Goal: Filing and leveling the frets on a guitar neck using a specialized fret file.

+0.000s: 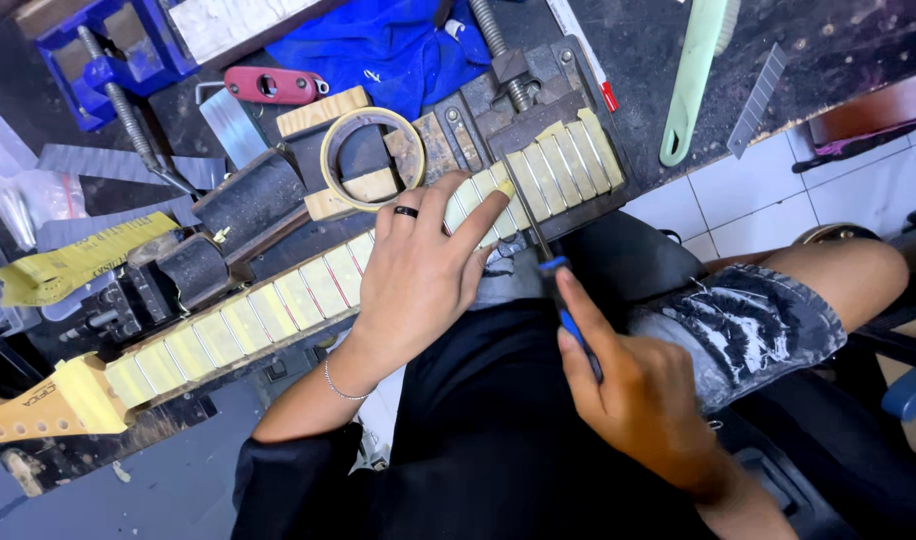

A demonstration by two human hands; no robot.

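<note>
Left hand (pixel 418 275) lies spread on a taped guitar neck (pixel 278 305), forefinger pressing the frets | right hand (pixel 643 395) grips a blue-handled file (pixel 548 255), tip on the fingerboard | neck rests across a vise (pixel 538 110) on the table (pixel 838 50) | tape roll (pixel 373 157) just behind.

A workshop, probably for guitar repair: a blue vise (pixel 98 50), a taped guitar neck (pixel 278 305) and blades on a scuffed counter (pixel 838 50).
</note>
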